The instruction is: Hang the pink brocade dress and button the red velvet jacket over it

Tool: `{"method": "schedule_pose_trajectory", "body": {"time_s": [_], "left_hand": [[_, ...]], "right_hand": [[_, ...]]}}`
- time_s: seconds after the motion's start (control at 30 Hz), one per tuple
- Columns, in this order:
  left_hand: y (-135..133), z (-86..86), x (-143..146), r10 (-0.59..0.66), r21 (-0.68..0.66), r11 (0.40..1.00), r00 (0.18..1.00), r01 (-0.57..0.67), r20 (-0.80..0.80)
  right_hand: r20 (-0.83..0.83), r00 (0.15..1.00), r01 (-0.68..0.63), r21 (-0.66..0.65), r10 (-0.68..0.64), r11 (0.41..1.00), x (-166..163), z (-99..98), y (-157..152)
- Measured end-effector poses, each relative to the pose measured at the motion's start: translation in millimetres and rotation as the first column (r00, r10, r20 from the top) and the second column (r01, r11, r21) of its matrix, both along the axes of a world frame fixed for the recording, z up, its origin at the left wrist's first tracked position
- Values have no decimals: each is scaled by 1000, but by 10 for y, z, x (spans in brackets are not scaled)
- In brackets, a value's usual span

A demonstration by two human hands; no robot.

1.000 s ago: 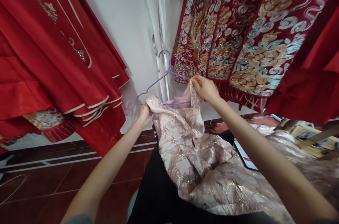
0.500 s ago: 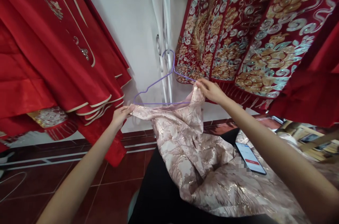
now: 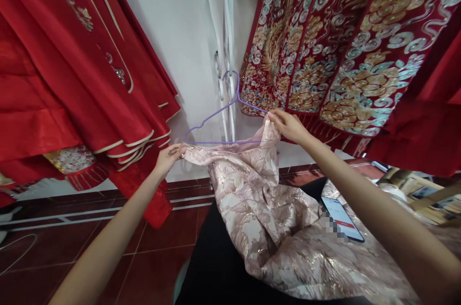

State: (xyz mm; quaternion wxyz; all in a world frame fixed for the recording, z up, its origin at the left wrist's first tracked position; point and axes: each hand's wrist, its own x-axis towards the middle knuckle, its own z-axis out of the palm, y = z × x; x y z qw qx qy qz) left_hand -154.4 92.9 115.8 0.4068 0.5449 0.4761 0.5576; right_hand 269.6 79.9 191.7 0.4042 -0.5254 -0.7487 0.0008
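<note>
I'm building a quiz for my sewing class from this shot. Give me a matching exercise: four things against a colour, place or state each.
Things:
1. wire hanger
2. phone
3. left hand
4. embroidered robe

Descriptions:
A. hangs at upper right, red with gold swirls
B. purple
C. lies screen up at lower right
D. pinches the pink garment at its left edge

Pairs: 1-B, 2-C, 3-D, 4-A

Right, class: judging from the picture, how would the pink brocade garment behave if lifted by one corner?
Probably floppy: the pink brocade garment sags in folds between the left hand and right hand. Its folds look bulky, so it is likely fairly heavy for cloth. The sheen hints it may slide on the thin purple wire hanger.
</note>
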Motion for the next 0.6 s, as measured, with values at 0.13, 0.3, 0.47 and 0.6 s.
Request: {"method": "schedule_pose_trajectory", "body": {"time_s": [0.13,0.3,0.47,0.6], "left_hand": [[-28,11,27,-6,21,1000,999,7,-31],[-16,33,26,-8,35,999,1000,8,-5],[98,193,81,75,180,982,995,-62,-68],[255,594,353,87,308,951,968,-10,-237]], "right_hand": [[-8,1000,-9,19,9,1000,13,-18,18],[-4,1000,-11,39,11,999,21,-5,2],[-11,1000,-25,32,26,999,37,1,15],[-35,999,-40,33,41,999,28,1,18]]}}
